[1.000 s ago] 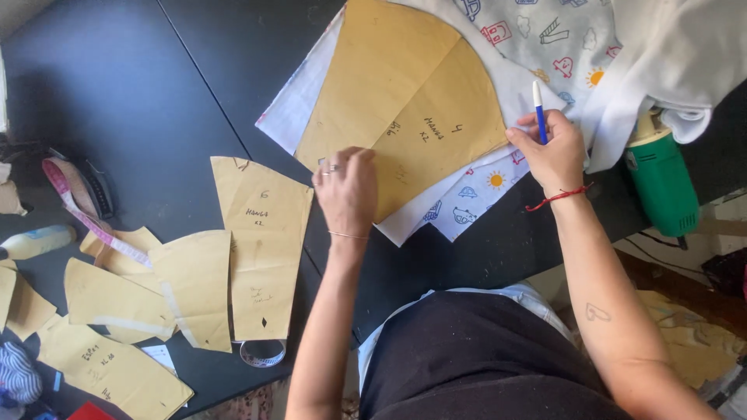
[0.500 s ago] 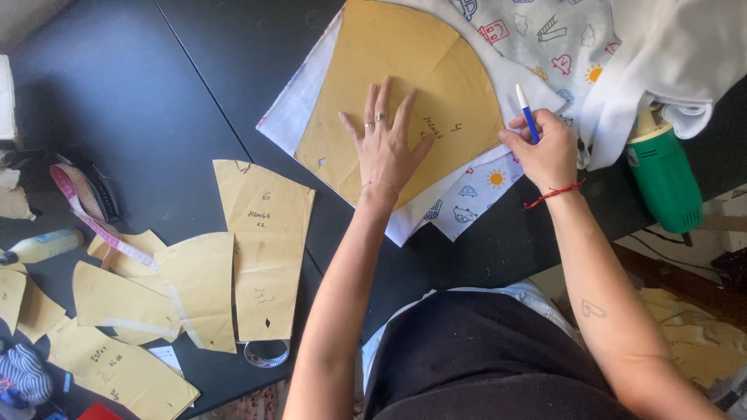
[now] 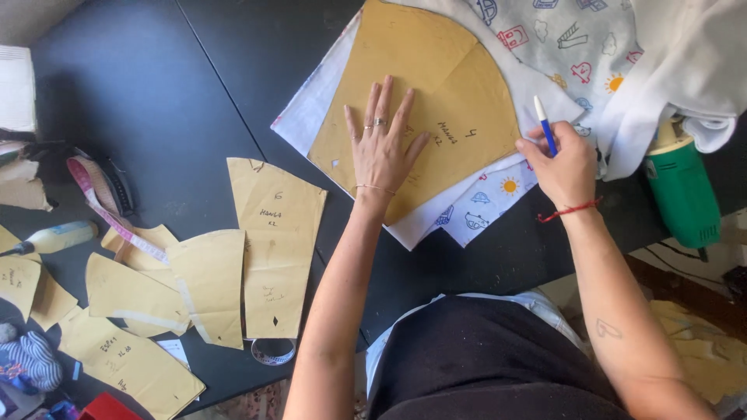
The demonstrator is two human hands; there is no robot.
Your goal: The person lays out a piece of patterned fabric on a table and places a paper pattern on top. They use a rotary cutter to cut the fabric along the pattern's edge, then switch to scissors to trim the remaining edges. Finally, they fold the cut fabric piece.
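On the dark table (image 3: pixel 156 101), smaller tan paper pattern pieces (image 3: pixel 276 241) lie at left beside a pink measuring tape (image 3: pixel 101 206). Compared with a moment ago, the left hand (image 3: pixel 381 152) has slid further onto the large curved tan paper pattern (image 3: pixel 428 70) and presses it flat, fingers spread. The pattern lies on white printed fabric (image 3: pixel 490 202). The right hand (image 3: pixel 564 167) grips a blue-and-white pen (image 3: pixel 545 128) at the pattern's right edge. A green cylindrical tool (image 3: pixel 685 190) stands far right.
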